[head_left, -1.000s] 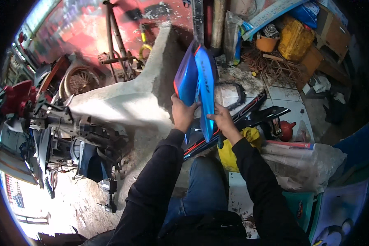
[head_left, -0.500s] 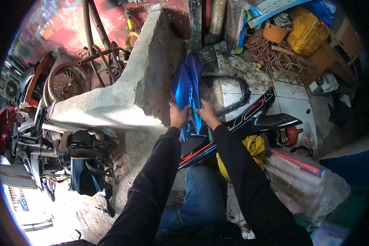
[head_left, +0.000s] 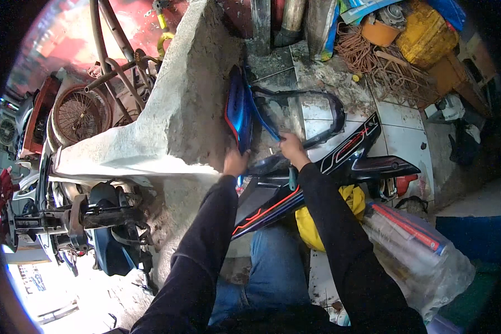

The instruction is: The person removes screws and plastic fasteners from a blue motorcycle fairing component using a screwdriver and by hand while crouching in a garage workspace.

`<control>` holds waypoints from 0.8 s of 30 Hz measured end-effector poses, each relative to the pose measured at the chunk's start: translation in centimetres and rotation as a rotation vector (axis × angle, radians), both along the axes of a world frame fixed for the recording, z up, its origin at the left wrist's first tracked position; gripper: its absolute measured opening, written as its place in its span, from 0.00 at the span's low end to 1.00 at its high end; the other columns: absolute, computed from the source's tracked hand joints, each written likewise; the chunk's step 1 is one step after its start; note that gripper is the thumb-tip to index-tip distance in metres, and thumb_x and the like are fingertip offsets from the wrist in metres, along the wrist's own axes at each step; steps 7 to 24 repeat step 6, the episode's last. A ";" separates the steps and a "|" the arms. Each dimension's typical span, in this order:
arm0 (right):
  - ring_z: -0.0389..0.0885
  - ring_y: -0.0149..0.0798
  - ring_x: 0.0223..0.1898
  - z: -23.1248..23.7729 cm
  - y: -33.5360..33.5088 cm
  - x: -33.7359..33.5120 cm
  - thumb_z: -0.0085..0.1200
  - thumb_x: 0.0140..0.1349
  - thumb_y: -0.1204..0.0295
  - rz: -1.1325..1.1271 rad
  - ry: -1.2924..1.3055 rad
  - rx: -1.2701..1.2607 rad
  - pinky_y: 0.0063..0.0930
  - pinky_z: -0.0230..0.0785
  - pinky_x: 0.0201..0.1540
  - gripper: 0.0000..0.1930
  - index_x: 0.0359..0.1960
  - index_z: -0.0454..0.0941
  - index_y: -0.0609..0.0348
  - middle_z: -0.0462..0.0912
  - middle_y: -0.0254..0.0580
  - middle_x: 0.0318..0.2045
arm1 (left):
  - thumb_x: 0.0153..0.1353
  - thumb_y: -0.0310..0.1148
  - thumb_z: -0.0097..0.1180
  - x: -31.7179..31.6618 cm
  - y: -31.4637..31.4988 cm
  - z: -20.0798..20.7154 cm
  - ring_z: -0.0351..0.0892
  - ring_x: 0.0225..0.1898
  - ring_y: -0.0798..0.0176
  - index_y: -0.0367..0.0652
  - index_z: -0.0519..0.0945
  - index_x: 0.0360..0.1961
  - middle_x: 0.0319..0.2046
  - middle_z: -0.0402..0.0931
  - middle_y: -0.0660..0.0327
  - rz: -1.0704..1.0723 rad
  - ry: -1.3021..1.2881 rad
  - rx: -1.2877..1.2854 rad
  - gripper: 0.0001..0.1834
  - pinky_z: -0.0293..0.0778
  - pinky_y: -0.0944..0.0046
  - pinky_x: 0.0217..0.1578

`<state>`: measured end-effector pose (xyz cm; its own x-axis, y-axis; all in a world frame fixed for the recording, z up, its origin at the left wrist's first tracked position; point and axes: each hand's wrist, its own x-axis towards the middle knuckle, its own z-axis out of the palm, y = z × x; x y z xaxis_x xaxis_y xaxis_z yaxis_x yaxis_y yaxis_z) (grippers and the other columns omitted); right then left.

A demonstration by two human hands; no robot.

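My left hand (head_left: 236, 162) is closed on the lower end of a glossy blue motorcycle body panel (head_left: 238, 114) with a red edge, held upright beside the concrete. A second, narrower blue panel (head_left: 263, 118) appears nearly edge-on. My right hand (head_left: 293, 149) is closed around its lower end, the fingers partly hidden. The two panels stand apart in a V shape. Under my forearms lies a long black fairing (head_left: 267, 203) with red and white line graphics, running up to the right. A teal handle (head_left: 293, 178) shows on it near my right wrist.
A black loop-shaped plastic part (head_left: 339, 111) lies on the tiles ahead. To the left rises a rough concrete block (head_left: 189, 100), with a partly stripped motorcycle (head_left: 106, 217) beyond. A yellow bag (head_left: 312, 228) and plastic-wrapped parts (head_left: 412, 250) sit to the right; rope (head_left: 355, 53) is farther off.
The two blue panels, close together before, are now farther apart. The right one has turned edge-on as my right hand shifted right; my left hand moved slightly left and down.
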<state>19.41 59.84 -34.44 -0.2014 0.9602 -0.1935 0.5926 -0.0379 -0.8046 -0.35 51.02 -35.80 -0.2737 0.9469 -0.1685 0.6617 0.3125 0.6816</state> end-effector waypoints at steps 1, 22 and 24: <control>0.82 0.42 0.36 0.3 0.0 -0.2 0.54 0.52 0.77 -0.024 -0.053 0.010 0.31 0.71 0.38 0.20 0.49 0.78 0.62 0.84 0.51 0.36 | 0.59 0.46 0.55 0.9 -1.6 0.3 0.60 0.60 0.30 0.33 0.49 0.66 0.60 0.56 0.30 0.004 0.007 0.006 0.43 0.63 0.46 0.57; 0.82 0.47 0.39 3.3 -1.4 1.4 0.61 0.46 0.71 -0.085 0.222 -0.118 0.34 0.73 0.41 0.20 0.44 0.80 0.61 0.83 0.51 0.36 | 0.34 0.60 0.70 5.9 -12.0 2.0 0.47 0.68 0.39 0.41 0.47 0.68 0.66 0.47 0.42 -0.085 -0.073 0.044 0.66 0.49 0.40 0.64; 0.82 0.47 0.39 3.3 -1.4 1.4 0.61 0.46 0.71 -0.085 0.222 -0.118 0.34 0.73 0.41 0.20 0.44 0.80 0.61 0.83 0.51 0.36 | 0.34 0.60 0.70 5.9 -12.0 2.0 0.47 0.68 0.39 0.41 0.47 0.68 0.66 0.47 0.42 -0.085 -0.073 0.044 0.66 0.49 0.40 0.64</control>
